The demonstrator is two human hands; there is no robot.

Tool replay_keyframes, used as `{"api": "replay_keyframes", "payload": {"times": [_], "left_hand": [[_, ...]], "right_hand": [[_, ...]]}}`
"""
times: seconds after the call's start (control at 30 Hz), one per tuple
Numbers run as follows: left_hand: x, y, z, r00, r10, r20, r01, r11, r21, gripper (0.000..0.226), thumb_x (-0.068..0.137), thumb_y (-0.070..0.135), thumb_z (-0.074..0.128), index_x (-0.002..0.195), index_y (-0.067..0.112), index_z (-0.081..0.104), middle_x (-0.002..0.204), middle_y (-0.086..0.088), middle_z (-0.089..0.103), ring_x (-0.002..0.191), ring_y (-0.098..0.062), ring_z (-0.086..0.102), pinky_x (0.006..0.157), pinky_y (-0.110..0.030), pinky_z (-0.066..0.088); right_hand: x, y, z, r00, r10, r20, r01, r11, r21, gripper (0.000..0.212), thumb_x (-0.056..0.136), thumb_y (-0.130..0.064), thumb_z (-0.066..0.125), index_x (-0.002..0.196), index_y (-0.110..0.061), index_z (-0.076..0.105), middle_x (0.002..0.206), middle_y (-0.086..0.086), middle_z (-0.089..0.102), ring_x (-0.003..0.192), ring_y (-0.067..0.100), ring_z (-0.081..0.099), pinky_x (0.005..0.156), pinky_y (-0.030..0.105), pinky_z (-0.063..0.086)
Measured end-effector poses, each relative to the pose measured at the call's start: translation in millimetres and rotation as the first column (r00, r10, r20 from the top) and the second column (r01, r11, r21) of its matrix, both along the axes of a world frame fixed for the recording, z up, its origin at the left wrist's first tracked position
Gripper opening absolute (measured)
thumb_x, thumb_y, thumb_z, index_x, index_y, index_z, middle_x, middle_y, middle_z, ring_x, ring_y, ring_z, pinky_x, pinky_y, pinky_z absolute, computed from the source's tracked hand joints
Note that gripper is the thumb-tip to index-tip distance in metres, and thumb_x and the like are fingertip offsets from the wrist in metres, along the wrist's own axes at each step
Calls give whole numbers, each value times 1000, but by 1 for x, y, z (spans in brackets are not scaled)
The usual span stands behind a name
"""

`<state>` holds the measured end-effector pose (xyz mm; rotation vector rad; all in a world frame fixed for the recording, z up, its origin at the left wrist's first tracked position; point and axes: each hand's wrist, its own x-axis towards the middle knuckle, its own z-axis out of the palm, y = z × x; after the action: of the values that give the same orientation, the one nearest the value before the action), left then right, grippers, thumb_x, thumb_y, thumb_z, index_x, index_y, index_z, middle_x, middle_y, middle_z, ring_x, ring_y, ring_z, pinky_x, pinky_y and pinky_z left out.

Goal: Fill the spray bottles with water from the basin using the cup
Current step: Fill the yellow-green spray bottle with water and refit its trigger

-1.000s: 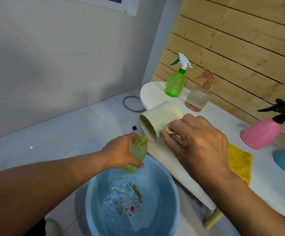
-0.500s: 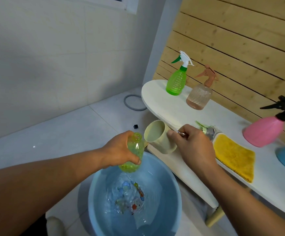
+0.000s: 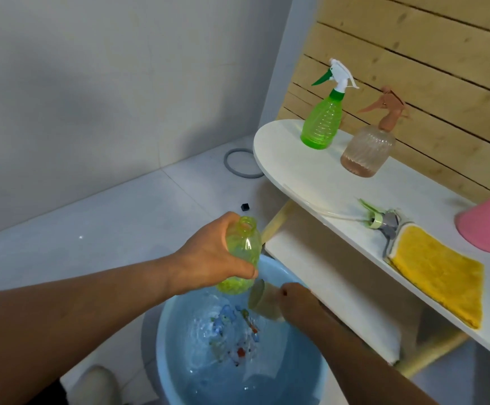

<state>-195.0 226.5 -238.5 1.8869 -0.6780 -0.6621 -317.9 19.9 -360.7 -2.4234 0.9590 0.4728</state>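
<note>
My left hand (image 3: 208,258) grips a yellow-green open-necked spray bottle (image 3: 242,252), without its head, upright above the far rim of the blue basin (image 3: 167,340). Water with a cartoon print beneath it fills the basin. My right hand (image 3: 299,302) holds the cream cup (image 3: 262,299) low inside the basin, tipped sideways at the water, just under the bottle. The bottle's detached spray head (image 3: 381,219) with its tube lies on the white table (image 3: 305,182).
A green spray bottle (image 3: 322,124) and a brown-topped clear one (image 3: 369,150) stand at the table's far end. A yellow cloth (image 3: 439,273) and a pink bottle (image 3: 489,223) lie to the right. A lower shelf (image 3: 325,276) juts beside the basin. A grey ring (image 3: 242,163) lies on the floor.
My right hand has dropped the cup from beside the bottle's neck down into the basin. My left hand has kept the bottle in place over the basin.
</note>
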Motion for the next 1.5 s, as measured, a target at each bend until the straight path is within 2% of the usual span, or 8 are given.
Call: {"api": "replay_keyframes", "payload": {"times": [0.13,0.5,0.6,0.7,0.8,0.93,1.37,1.5], "left_hand": [[1,-3,-2,1000,5,1,-5,1000,-2,61,66,16,94,109,40,58,104,12,67,91,-4,67,68,-19,55],[10,-7,-7,1000,15,28,-16,998,68,65,67,18,94,115,37,56,106,12,64,94,-5,63,66,-15,53],[13,-5,-8,999,19,38,-22,996,90,65,66,20,95,116,37,56,107,11,64,95,-6,63,73,-22,58],[15,-1,-5,999,26,27,-28,994,102,66,67,19,94,116,37,55,108,9,64,97,-9,65,79,-35,62],[16,2,-2,999,38,30,-41,995,91,67,68,17,93,119,38,55,110,10,63,96,-8,64,76,-35,62],[18,6,-1,998,36,49,-40,996,84,68,68,17,92,121,39,55,110,11,63,97,-8,64,80,-35,62],[17,16,2,994,71,83,-75,995,58,68,65,17,91,120,35,54,109,8,62,98,-11,62,72,-28,52],[13,14,1,995,55,87,-61,995,74,69,64,18,90,120,35,54,108,7,63,97,-13,64,73,-31,55]], "right_hand": [[-5,-2,-36,997,77,-30,-81,984,-159,29,100,-26,46,109,-14,70,116,5,70,110,24,66,79,29,45],[14,25,-90,968,184,-169,-203,974,-103,28,103,-28,48,120,-17,68,125,5,68,119,25,63,96,30,48],[19,34,-89,982,153,-107,-158,986,-45,26,103,-26,47,109,-17,71,113,5,69,111,24,65,83,30,46],[21,29,-81,999,32,21,-33,997,74,32,101,-22,49,69,-20,53,74,-4,54,75,17,58,57,24,34],[13,22,-64,976,-181,118,147,957,248,32,97,-24,58,67,-14,53,63,-2,49,55,10,43,51,23,33],[3,21,-28,920,-339,198,245,890,385,31,89,-32,69,65,-16,57,60,0,48,51,15,39,53,29,33],[-27,13,161,795,-344,499,151,910,387,33,81,-33,84,69,-13,60,65,0,63,51,3,48,45,13,35],[-27,13,198,762,-300,574,120,936,331,33,81,-34,84,65,-16,61,62,-2,60,52,8,42,49,19,33]]}}
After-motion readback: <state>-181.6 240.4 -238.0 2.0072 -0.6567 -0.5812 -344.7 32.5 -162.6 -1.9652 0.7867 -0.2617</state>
